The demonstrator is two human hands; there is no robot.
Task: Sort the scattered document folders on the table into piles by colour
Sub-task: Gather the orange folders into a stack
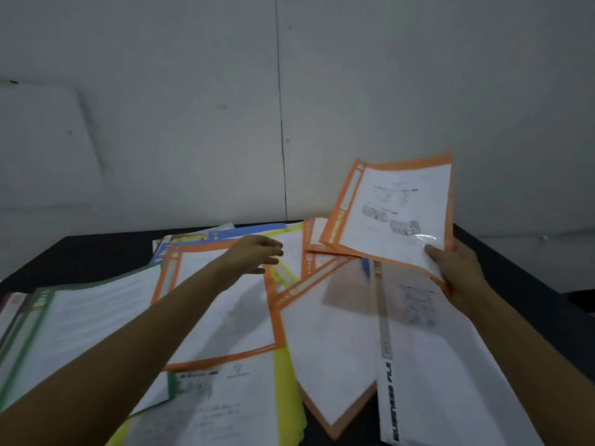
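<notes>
My right hand (458, 268) grips the lower corner of an orange-edged folder (396, 207) and holds it tilted up above the table's right side. My left hand (257, 254) reaches across the middle with fingers apart, hovering over the far edge of another orange folder (222, 304) that lies flat. More orange folders (325, 349) lie to its right. A green folder (74, 320) lies at the left, a yellow one (289, 391) at the front, a white one (431, 365) at the right, and blue ones (238, 234) at the back.
The folders overlap in a loose heap on a black table (90, 252) that stands against a pale wall (193, 107). The table's right edge (528, 272) runs just beyond my right hand. Bare black surface shows at the back left and far right.
</notes>
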